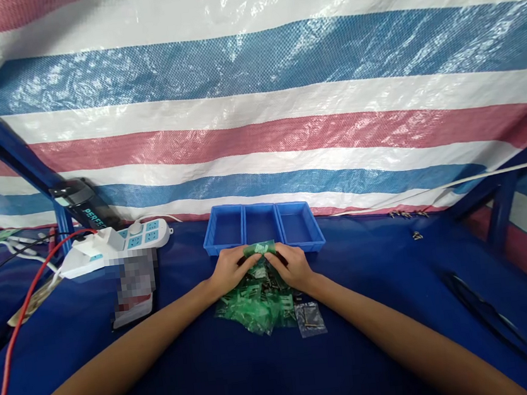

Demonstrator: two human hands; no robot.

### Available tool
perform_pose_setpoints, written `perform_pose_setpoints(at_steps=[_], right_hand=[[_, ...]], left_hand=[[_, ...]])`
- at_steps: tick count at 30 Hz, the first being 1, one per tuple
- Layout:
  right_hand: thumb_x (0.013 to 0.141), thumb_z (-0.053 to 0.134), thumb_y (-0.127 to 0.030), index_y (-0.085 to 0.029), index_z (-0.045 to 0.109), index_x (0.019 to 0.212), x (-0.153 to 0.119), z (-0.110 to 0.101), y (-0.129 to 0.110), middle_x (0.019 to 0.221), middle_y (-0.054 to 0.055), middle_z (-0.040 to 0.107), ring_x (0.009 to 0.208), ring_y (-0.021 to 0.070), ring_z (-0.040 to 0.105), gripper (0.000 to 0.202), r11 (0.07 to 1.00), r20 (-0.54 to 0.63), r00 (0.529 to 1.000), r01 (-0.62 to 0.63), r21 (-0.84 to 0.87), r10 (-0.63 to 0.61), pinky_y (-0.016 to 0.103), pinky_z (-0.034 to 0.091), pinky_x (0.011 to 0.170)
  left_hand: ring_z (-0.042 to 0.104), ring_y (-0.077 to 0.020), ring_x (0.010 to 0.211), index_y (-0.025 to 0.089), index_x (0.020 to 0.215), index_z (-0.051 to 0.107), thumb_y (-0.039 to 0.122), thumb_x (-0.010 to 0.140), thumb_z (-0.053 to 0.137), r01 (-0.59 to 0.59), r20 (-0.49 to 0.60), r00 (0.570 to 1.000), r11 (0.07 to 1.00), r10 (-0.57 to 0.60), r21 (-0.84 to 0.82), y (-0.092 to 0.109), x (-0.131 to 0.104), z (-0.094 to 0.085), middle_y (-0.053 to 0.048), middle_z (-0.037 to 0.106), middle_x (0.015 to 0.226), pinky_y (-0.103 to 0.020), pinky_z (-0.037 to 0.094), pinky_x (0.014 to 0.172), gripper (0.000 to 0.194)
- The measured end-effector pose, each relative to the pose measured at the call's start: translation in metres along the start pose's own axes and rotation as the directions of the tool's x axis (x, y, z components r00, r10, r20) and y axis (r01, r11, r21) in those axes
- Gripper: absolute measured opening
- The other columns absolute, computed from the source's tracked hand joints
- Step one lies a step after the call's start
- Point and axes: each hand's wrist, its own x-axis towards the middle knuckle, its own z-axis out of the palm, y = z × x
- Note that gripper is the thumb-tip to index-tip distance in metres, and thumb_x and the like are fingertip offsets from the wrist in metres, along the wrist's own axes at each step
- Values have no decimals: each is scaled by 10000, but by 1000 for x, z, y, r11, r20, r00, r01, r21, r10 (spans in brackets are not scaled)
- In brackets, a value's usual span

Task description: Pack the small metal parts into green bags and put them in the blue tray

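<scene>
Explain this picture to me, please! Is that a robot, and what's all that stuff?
No robot here, just a person working with two bare hands. The camera sits on the person's head, looking forward and down, so you see nearly what they see.

The left hand and right hand together have a green packet in their grip, between fingers and thumbs. Below it, a heap of green plastic lies on the blue surface, with a small clear bag beside it. Just beyond the hands are three blue trays side by side.

Over on the left are a white power strip and a phone. Behind everything hangs a striped sheet.
</scene>
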Motion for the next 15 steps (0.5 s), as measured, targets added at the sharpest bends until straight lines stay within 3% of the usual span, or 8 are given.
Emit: perform_pose_setpoints(at_steps=[15], right_hand=[[938,453,-285,-195,476,757,1,-1,-2,585,-21,442,518,123,444,204,1000,6,1000,-9,21,9,247,364,520]], left_hand=[[542,-110,532,151,708,601,345,908,502,-31,-37,999,999,33,33,2,1,-1,-2,599,610,-217,396,525,296]])
